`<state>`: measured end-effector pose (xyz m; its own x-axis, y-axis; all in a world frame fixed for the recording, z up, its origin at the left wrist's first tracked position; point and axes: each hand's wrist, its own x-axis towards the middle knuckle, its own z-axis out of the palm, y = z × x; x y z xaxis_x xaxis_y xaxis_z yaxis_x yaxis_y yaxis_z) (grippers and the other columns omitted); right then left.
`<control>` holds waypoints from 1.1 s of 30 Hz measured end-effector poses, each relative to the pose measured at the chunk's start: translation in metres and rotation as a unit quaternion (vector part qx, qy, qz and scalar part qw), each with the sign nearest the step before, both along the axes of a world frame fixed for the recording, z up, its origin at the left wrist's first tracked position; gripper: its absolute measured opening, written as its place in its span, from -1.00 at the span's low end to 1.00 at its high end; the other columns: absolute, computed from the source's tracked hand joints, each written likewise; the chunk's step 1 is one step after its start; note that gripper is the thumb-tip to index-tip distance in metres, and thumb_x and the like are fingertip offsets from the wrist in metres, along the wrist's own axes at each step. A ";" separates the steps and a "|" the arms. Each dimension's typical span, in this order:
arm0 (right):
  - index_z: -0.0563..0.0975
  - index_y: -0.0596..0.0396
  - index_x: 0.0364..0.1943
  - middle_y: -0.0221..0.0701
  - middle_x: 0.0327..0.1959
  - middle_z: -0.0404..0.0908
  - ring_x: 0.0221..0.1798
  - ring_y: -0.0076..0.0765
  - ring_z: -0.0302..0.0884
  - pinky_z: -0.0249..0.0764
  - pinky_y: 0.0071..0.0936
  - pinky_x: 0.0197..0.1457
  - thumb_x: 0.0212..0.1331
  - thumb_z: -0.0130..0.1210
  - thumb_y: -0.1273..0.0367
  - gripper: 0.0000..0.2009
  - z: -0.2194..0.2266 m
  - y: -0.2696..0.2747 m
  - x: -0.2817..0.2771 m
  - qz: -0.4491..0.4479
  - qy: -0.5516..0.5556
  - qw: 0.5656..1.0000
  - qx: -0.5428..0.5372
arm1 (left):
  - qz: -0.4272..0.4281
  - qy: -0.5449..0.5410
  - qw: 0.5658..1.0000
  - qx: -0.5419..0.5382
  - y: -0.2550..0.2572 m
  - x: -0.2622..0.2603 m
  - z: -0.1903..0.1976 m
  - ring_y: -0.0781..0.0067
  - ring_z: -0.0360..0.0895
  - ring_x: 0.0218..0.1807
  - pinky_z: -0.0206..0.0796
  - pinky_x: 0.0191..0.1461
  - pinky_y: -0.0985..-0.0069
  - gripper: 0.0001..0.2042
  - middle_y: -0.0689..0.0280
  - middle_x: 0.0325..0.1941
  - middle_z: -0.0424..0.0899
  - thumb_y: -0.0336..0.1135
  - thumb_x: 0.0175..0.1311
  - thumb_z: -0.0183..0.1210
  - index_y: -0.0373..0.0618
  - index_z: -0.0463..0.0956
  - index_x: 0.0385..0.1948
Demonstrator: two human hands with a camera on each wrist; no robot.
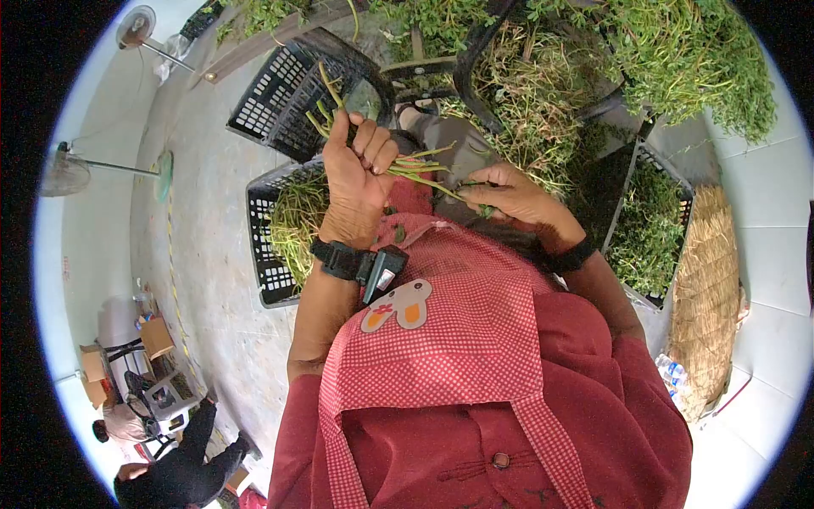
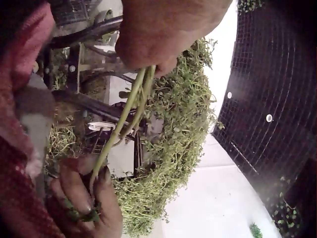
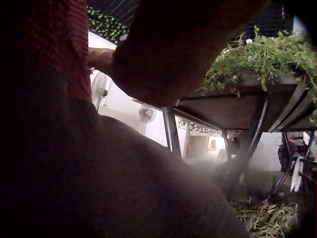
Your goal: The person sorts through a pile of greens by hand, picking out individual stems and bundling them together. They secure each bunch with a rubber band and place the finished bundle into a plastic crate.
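My left hand (image 1: 360, 161), raised before the apron, grips a small bunch of green stems (image 1: 417, 166); their ends stick out on both sides of the fist. To its right, my right hand (image 1: 513, 193) pinches the end of one long stem with thumb and fingertips, a few small leaves (image 1: 485, 210) by them. From the left wrist, the stem (image 2: 116, 131) runs from the left hand (image 2: 168, 34) down to the right fingers (image 2: 106, 198), dark green leaf bits between them. The right wrist view is dark; the right hand (image 3: 168, 54) hides the stems there.
Black crates with cut stems (image 1: 297, 225) and leafy greens (image 1: 649, 229) flank my legs. A heap of leafy plants (image 1: 678, 59) covers the table ahead, with more stems (image 1: 543, 102) below. A straw mat (image 1: 705, 305) stands at right, fans (image 1: 68, 171) at left; people (image 1: 182, 467) are behind.
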<state>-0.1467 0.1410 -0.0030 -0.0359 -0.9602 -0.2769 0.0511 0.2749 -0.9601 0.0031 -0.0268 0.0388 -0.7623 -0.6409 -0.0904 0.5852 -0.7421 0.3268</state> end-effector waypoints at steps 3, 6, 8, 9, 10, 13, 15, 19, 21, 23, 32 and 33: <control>0.54 0.11 -0.40 -0.40 -0.63 0.49 -0.65 -0.36 0.37 0.26 -0.50 -0.60 0.03 0.14 0.20 -0.75 -0.004 -0.013 0.001 -0.021 0.242 0.967 -0.073 | 0.029 -0.071 0.996 -0.037 0.011 -0.004 0.008 0.66 -0.15 -0.75 -0.24 -0.74 0.65 -0.72 0.53 -0.75 -0.03 -0.11 0.37 -0.15 -0.08 0.34 -0.45; 0.54 0.15 -0.43 -0.15 -0.59 0.51 -0.54 -0.02 0.47 0.38 -0.27 -0.47 -0.07 0.19 0.28 -0.78 0.007 -0.031 0.009 -0.100 0.427 0.885 -0.158 | 0.029 -0.157 0.982 -0.098 0.027 -0.009 0.026 0.66 -0.15 -0.71 -0.23 -0.70 0.63 -0.72 0.52 -0.74 -0.05 -0.10 0.39 -0.19 -0.05 0.29 -0.46; 0.52 0.17 -0.50 -0.07 -0.57 0.51 -0.42 0.06 0.52 0.45 -0.15 -0.32 -0.14 0.22 0.35 -0.82 -0.003 -0.049 0.006 -0.208 0.472 0.841 -0.162 | 0.040 -0.162 0.980 -0.112 0.032 -0.010 0.032 0.66 -0.15 -0.71 -0.24 -0.70 0.64 -0.72 0.52 -0.74 -0.05 -0.11 0.40 -0.20 -0.05 0.29 -0.47; 0.52 0.17 -0.50 -0.07 -0.57 0.51 -0.42 0.06 0.52 0.45 -0.15 -0.32 -0.14 0.22 0.35 -0.82 -0.009 -0.052 -0.001 -0.208 0.472 0.842 -0.160 | 0.055 -0.166 0.976 -0.127 0.033 -0.010 0.032 0.66 -0.15 -0.71 -0.25 -0.70 0.64 -0.72 0.52 -0.74 -0.05 -0.12 0.40 -0.21 -0.05 0.28 -0.47; 0.51 0.17 -0.49 -0.09 -0.57 0.51 -0.44 0.06 0.51 0.43 -0.20 -0.36 -0.13 0.20 0.37 -0.83 -0.014 -0.054 -0.008 -0.206 0.479 0.840 -0.148 | 0.054 -0.167 0.976 -0.127 0.032 -0.008 0.032 0.66 -0.15 -0.71 -0.25 -0.70 0.64 -0.72 0.52 -0.74 -0.05 -0.12 0.40 -0.21 -0.05 0.28 -0.47; 0.48 0.19 -0.45 -0.09 -0.55 0.50 -0.44 0.07 0.49 0.42 -0.22 -0.39 -0.08 0.14 0.41 -0.85 -0.026 -0.056 -0.002 -0.189 0.505 0.828 -0.150 | 0.047 -0.148 0.978 -0.136 0.029 0.000 0.030 0.66 -0.14 -0.71 -0.25 -0.71 0.64 -0.72 0.52 -0.74 -0.04 -0.12 0.40 -0.21 -0.05 0.28 -0.47; 0.45 0.21 -0.42 -0.06 -0.54 0.51 -0.42 0.10 0.49 0.42 -0.20 -0.40 -0.05 0.10 0.43 -0.86 -0.026 -0.056 0.001 -0.177 0.527 0.814 -0.166 | 0.057 -0.168 0.978 -0.109 0.029 0.001 0.027 0.66 -0.12 -0.71 -0.25 -0.70 0.63 -0.72 0.52 -0.74 -0.02 -0.12 0.39 -0.18 -0.05 0.29 -0.48; 0.37 0.26 -0.38 0.00 -0.54 0.48 -0.40 0.17 0.48 0.40 -0.11 -0.39 0.01 0.01 0.45 -0.85 -0.024 -0.068 -0.002 -0.151 0.555 0.802 -0.159 | 0.057 -0.204 0.970 -0.121 0.044 -0.004 0.032 0.66 -0.11 -0.72 -0.24 -0.70 0.63 -0.73 0.52 -0.74 0.00 -0.12 0.38 -0.15 -0.04 0.29 -0.50; 0.35 0.28 -0.37 0.02 -0.55 0.47 -0.40 0.19 0.47 0.38 -0.09 -0.39 0.02 0.00 0.46 -0.85 -0.024 -0.075 -0.002 -0.158 0.570 0.792 -0.153 | 0.071 -0.235 0.961 -0.130 0.044 -0.004 0.038 0.66 -0.11 -0.72 -0.25 -0.70 0.64 -0.73 0.52 -0.74 0.02 -0.12 0.37 -0.13 -0.03 0.29 -0.51; 0.35 0.27 -0.37 0.03 -0.56 0.46 -0.39 0.20 0.47 0.35 -0.06 -0.37 0.04 -0.03 0.46 -0.87 -0.022 -0.080 -0.002 -0.163 0.561 0.806 -0.096 | 0.068 -0.231 0.960 -0.141 0.049 -0.004 0.041 0.66 -0.11 -0.72 -0.26 -0.71 0.65 -0.73 0.52 -0.75 0.01 -0.11 0.37 -0.13 -0.02 0.29 -0.51; 0.51 0.10 -0.48 -0.37 -0.69 0.39 -0.68 -0.43 0.27 0.22 -0.47 -0.59 0.13 0.08 0.18 -0.73 0.002 -0.045 -0.006 -0.054 0.252 0.959 -0.117 | 0.089 -0.084 0.988 -0.093 0.002 0.021 0.034 0.68 -0.17 -0.74 -0.31 -0.73 0.65 -0.72 0.53 -0.75 -0.05 -0.15 0.39 -0.19 -0.06 0.29 -0.50; 0.51 0.10 -0.48 -0.37 -0.69 0.39 -0.68 -0.43 0.27 0.22 -0.47 -0.59 0.13 0.08 0.18 -0.73 0.009 -0.040 -0.002 -0.051 0.253 0.959 -0.121 | 0.117 -0.079 0.988 -0.061 -0.004 0.021 0.030 0.69 -0.17 -0.75 -0.31 -0.74 0.66 -0.73 0.54 -0.76 -0.07 -0.18 0.39 -0.19 -0.09 0.28 -0.51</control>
<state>-0.1482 0.1014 0.0056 -0.2047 -0.9783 0.0306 -0.4228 0.0602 -0.9042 0.0245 -0.0303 0.0689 -0.5746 -0.8115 -0.1068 0.6710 -0.5418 0.5062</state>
